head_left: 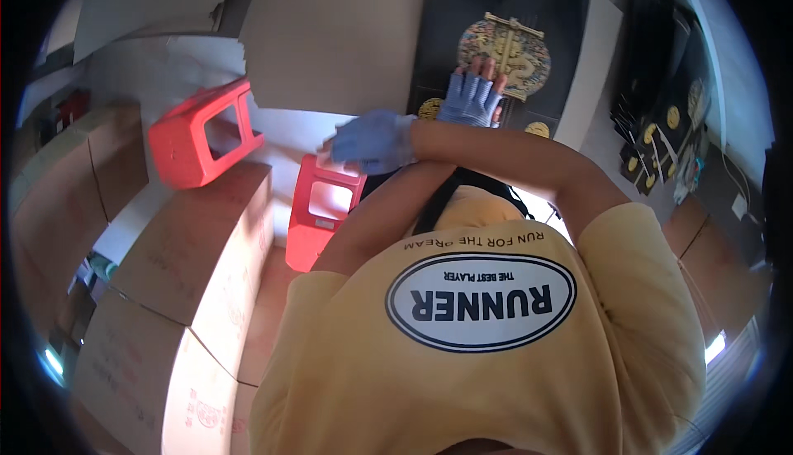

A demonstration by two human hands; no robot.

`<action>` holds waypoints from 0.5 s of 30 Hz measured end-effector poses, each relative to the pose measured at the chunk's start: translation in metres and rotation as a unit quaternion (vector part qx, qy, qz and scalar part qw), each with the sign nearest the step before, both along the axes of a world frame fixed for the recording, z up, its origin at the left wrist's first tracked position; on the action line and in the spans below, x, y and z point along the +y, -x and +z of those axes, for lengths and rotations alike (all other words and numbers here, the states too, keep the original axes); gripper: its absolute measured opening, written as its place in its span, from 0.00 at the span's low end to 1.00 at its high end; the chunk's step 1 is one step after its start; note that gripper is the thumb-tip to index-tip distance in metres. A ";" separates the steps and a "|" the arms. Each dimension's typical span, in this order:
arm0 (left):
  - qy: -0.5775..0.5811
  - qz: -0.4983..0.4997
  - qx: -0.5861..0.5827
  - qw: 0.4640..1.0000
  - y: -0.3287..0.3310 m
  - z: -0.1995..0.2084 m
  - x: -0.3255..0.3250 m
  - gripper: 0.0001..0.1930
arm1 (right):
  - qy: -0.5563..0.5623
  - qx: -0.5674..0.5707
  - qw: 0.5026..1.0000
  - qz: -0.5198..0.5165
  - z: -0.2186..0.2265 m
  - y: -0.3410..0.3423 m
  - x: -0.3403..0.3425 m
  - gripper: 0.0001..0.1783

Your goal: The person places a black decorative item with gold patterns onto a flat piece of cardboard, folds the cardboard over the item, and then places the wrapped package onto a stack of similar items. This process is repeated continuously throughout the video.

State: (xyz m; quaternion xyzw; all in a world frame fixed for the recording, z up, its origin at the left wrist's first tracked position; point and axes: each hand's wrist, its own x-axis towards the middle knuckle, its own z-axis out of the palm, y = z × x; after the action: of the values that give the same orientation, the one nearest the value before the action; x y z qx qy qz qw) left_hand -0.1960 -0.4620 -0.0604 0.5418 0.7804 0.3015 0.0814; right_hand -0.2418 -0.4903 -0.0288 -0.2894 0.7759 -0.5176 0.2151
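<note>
While the round gold medallion with raised dragon relief (pixel 524 60) sits between the left and right edges of the flat black panel (pixel 446 0), your left hand (pixel 468 101), blue-grey fingertipless glove, is open, fingers extended over its near-left rim, gripping nothing. Your right forearm crosses above your left; blurred right hand (pixel 372 142), same glove, is beside the red plastic stool (pixel 307 236), can't tell opening or hold. Brown cardboard sheet (pixel 330 33): along panel's left edge.

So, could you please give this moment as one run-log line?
left hand: open, at round gold emblem on black panel | right hand: blurred, near a red stool | right forearm crosses over left forearm
</note>
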 end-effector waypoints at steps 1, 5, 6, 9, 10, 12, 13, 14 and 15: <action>-0.003 0.012 0.019 1.000 -0.002 0.000 -0.001 0.29 | 0.020 0.011 0.995 -0.101 0.018 -0.003 0.022 0.21; 0.006 0.040 -0.144 0.989 -0.005 -0.002 0.004 0.31 | -0.246 0.212 0.863 -0.387 0.033 -0.008 0.189 0.18; 0.033 0.039 -0.071 0.996 -0.005 0.004 -0.002 0.31 | -0.459 0.100 0.774 -0.425 0.052 -0.008 0.227 0.25; 0.054 0.014 0.020 0.998 -0.005 0.007 -0.003 0.32 | -0.618 0.125 0.575 -0.521 -0.007 -0.019 0.350 0.32; 0.060 0.015 0.028 0.998 -0.005 0.005 -0.005 0.32 | -0.607 0.098 0.613 -0.497 -0.005 -0.011 0.357 0.32; 0.074 0.012 0.069 0.995 -0.005 0.006 -0.006 0.31 | -0.590 0.090 0.647 -0.474 -0.002 -0.006 0.356 0.33; 0.083 0.009 0.083 0.993 -0.004 0.007 -0.006 0.31 | -0.585 0.117 0.646 -0.476 -0.008 -0.014 0.351 0.33; 0.087 0.015 0.099 0.991 -0.003 0.008 -0.004 0.31 | -0.573 0.085 0.673 -0.460 -0.004 -0.023 0.326 0.32; 0.077 0.015 0.122 0.989 -0.003 0.008 -0.003 0.30 | -0.569 0.059 0.690 -0.444 0.013 -0.038 0.310 0.32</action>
State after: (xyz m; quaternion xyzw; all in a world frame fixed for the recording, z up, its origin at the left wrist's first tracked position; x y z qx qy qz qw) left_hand -0.1930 -0.4649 -0.0525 0.5550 0.8133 0.1732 0.0231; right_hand -0.2043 -0.1798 -0.0156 0.2367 0.9708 0.0059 0.0376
